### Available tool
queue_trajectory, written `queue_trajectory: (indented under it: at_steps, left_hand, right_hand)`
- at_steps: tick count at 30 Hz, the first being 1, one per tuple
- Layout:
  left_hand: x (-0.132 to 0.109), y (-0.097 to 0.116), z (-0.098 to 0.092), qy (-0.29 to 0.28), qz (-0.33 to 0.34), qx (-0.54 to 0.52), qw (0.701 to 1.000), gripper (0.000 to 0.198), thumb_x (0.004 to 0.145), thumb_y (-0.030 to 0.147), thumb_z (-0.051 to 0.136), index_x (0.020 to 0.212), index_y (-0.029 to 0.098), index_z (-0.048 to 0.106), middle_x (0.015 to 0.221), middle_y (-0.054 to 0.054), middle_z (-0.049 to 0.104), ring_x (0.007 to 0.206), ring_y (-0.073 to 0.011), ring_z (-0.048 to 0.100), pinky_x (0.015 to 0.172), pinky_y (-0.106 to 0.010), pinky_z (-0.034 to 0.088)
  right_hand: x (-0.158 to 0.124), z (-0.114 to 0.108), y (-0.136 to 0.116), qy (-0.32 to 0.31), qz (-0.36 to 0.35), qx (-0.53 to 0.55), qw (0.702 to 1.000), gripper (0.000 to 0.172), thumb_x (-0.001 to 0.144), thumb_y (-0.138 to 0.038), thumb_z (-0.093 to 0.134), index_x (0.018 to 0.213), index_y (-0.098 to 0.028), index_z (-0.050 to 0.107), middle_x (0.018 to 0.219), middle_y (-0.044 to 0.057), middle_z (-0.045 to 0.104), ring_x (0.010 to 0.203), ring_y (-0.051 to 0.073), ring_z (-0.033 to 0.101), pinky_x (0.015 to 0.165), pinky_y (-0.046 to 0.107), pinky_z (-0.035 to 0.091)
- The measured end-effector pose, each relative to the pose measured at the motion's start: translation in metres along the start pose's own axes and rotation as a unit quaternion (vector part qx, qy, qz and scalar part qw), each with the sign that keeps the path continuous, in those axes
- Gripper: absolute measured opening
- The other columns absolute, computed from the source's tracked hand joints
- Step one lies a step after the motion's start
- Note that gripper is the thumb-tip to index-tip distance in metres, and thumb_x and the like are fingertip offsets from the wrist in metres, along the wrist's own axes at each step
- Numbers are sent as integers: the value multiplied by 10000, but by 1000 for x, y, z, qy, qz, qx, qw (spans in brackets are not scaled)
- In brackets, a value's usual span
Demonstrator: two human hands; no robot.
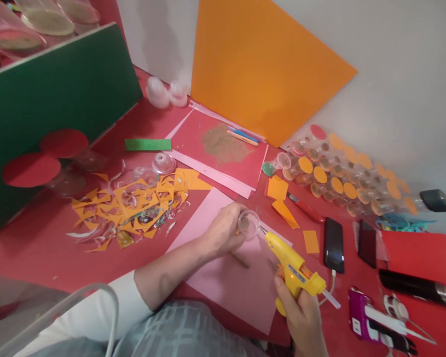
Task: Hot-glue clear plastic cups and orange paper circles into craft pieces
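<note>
My left hand [226, 229] is closed around a small clear plastic container [251, 223], with its round open end tilted toward me. In my right hand [304, 312] is a yellow hot glue gun [287, 258], its small light glowing orange and a clear glue stick [332, 299] poking out of the back. The metal nozzle meets or nearly meets the container's rim; contact cannot be told. Both hands are above a pink sheet [223, 287]. A thin brown stick-like thing [240, 259] shows just below my left hand.
Orange paper scraps [134, 206] are heaped at left, before a green board [59, 94]. Brown sand [223, 142] lies on a red sheet behind. Several containers with orange discs [338, 184] stand at right, near a red cutter [306, 207], a phone [333, 245] and a purple power strip [360, 315].
</note>
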State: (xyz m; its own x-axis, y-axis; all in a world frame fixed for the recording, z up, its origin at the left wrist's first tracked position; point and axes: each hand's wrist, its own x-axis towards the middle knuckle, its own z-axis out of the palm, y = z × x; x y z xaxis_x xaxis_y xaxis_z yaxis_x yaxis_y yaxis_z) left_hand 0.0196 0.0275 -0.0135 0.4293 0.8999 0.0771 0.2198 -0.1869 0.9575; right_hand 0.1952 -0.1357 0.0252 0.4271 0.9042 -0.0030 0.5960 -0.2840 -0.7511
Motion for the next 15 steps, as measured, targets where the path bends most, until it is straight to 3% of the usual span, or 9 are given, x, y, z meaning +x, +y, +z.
queue_trajectory:
  at_steps: [8, 11, 15]
  left_hand:
    - [-1, -3, 0, -1, 10, 28, 1000, 342, 647, 118, 623, 974, 212, 587, 949, -63, 719, 860, -256, 686, 807, -413, 580]
    - [-1, -3, 0, -11, 11, 20, 1000, 353, 644, 116, 618, 982, 213, 600, 973, -68, 719, 878, -265, 685, 831, -430, 586]
    - [1, -7, 4, -12, 15, 27, 999, 378, 592, 99, 605, 954, 208, 602, 962, -69, 709, 894, -278, 685, 842, -438, 585]
  right_hand:
    - [4, 5, -1, -18, 38, 33, 999, 397, 920, -575, 643, 880, -189, 722, 673, 49, 710, 579, 204, 652, 529, 290, 557]
    - [5, 6, 2, -12, 26, 30, 999, 453, 856, -625, 696, 907, -176, 729, 773, 81, 756, 659, 232, 696, 584, 316, 589]
    - [3, 12, -6, 34, 30, 18, 999, 463, 891, -638, 653, 942, -182, 716, 857, 91, 762, 800, 257, 717, 748, 365, 594]
